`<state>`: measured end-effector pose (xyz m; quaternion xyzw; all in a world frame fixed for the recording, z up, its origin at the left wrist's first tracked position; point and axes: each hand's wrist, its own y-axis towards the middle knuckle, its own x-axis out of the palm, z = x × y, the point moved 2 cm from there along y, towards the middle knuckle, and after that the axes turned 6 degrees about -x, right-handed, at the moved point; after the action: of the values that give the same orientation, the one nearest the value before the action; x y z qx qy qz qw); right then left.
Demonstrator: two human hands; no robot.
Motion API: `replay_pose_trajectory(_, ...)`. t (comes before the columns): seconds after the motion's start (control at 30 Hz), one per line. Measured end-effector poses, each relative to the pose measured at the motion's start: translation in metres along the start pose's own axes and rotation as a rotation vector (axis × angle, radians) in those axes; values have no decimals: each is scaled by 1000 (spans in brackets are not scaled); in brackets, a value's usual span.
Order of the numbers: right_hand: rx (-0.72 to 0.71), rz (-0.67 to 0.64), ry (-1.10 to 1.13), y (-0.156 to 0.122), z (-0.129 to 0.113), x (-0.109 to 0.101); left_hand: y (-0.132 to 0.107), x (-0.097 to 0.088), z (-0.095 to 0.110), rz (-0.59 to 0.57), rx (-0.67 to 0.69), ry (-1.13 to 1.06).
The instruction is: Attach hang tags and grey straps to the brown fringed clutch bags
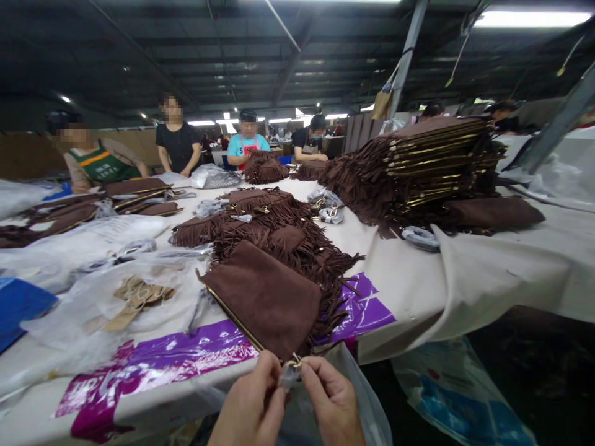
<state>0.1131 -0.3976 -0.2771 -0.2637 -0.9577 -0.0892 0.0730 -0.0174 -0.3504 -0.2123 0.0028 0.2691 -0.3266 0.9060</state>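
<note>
A brown suede fringed bag (264,297) lies flat at the near edge of the table, its gold zipper running along the left side. My left hand (253,402) and my right hand (332,399) meet below the bag's near corner. Both pinch a small gold clasp wrapped in clear plastic (292,367) that hangs from that corner. The fingers of both hands are closed on it. A clear plastic bag (367,402) hangs under my right hand.
More brown fringed bags (274,223) lie behind, and a tall stack (432,161) stands at the right. Clear wrappers (93,248), tan straps (137,294) and purple printed plastic (186,359) cover the left of the white cloth (465,272). Several people work at the far end.
</note>
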Motion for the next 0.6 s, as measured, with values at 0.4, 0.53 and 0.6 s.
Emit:
replay_pose_trajectory(0.4,234,-1,116,-2,-2,1,11,-21,27,40,170,654)
replay_pose_trajectory(0.53,214,10,117,0,-2,1,30,-25,38,40,308,711)
replay_pose_trajectory(0.6,187,13,104,2,0,0,39,-23,37,-33,404,820)
